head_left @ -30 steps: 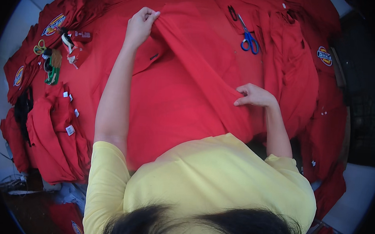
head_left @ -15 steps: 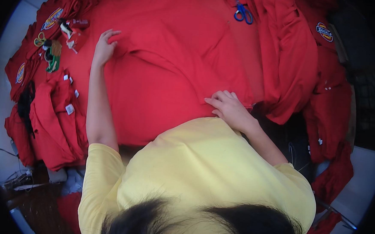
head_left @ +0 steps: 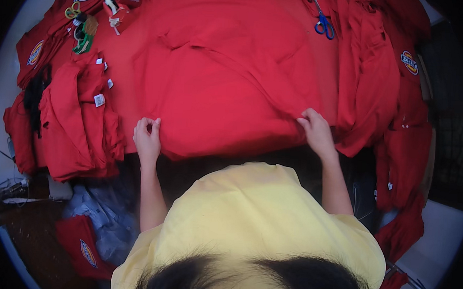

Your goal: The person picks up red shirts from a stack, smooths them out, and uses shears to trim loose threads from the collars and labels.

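Note:
A large red garment (head_left: 228, 107) lies spread in front of me, with a diagonal fold across its middle. My left hand (head_left: 148, 139) is at its near left edge, thumb and fingers pinched together at the cloth. At the near right, my right hand (head_left: 319, 133) pinches the garment's edge between thumb and fingers. The near border of the cloth runs between both hands, above my yellow shirt. The exact bit of cloth within the left fingers is hard to make out.
Blue-handled scissors (head_left: 325, 27) lie at the far right. At the far left are yellow-handled scissors (head_left: 72, 11) and a green tool (head_left: 83, 39). Folded red garments with white tags (head_left: 68, 118) are stacked at left; more red cloth (head_left: 369, 94) is heaped at right. Clear plastic (head_left: 100, 208) lies below left.
My left hand has come from the far left of the cloth down to its near left edge. My right hand has shifted right and now pinches the edge. The view has shifted too.

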Motion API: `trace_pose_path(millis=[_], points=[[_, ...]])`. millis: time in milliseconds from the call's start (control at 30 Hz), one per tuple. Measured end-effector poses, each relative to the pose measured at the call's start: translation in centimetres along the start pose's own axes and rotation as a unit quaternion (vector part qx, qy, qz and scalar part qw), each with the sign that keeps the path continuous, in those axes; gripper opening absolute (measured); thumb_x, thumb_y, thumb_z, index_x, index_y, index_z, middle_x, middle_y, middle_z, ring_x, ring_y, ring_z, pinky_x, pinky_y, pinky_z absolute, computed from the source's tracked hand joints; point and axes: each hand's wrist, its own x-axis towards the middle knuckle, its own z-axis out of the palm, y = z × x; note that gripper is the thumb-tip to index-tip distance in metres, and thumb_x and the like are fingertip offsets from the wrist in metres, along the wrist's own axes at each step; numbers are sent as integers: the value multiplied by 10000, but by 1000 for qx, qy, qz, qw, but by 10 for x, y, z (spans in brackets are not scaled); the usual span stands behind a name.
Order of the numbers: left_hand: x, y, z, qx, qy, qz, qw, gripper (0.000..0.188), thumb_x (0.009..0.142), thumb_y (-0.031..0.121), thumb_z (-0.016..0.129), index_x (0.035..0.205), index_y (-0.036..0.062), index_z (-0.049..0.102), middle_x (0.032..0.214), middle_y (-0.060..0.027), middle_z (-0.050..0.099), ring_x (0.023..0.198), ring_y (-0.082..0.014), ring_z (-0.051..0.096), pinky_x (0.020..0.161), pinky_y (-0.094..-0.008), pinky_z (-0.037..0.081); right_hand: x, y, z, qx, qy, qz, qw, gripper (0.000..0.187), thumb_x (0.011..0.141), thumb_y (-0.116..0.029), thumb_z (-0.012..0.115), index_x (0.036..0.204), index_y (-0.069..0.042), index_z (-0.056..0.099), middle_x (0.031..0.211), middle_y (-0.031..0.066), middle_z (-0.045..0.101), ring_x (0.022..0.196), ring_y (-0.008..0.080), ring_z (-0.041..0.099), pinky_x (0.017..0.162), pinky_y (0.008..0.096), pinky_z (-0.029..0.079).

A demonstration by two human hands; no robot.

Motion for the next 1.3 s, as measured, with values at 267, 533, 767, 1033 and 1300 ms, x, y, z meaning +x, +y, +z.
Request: trace_pose_path(millis=[267,533,767,1033,1300], points=[[22,54,-111,-485,118,-16,866,206,975,220,449,983,35,538,934,-14,549,920,-89,520,867,-280,407,56,-26,-170,703,15,-87,706,238,986,-186,386,1051,-28,551,1054,114,622,948,186,619,867,345,499],[200,58,-123,-630,-44,91,770,370,970,282,446,1235,25,470,1275,-98,513,1186,-211,479,1023,-358,359,277,-52,-143,603,-43,-192,773,443,883,-172,562,1279,-17,441,1090,58,606,906,155,600,821,310,484],[159,-40,-19,-254,-95,-86,959,1010,706,385,761,1416,-42,182,1419,-232,306,1334,-283,281,1079,-379,244,213,15,-61,147,-44,106,982,322,859,-314,611,1075,-77,583,811,39,609,721,126,606,670,343,507],[48,-66,-48,-315,-124,-85,937,537,856,17,557,1352,80,364,816,6,520,733,-65,527,677,-195,428,119,73,18,1,136,103,985,320,814,-285,666,968,-22,569,782,114,632,683,233,617,645,341,474],[39,-75,-69,-458,-202,-69,863,266,889,54,527,1151,25,555,959,-9,565,856,-66,527,779,-223,427,121,58,-21,339,-35,26,940,337,840,30,475,1160,-38,557,990,20,596,812,94,576,677,243,479]])
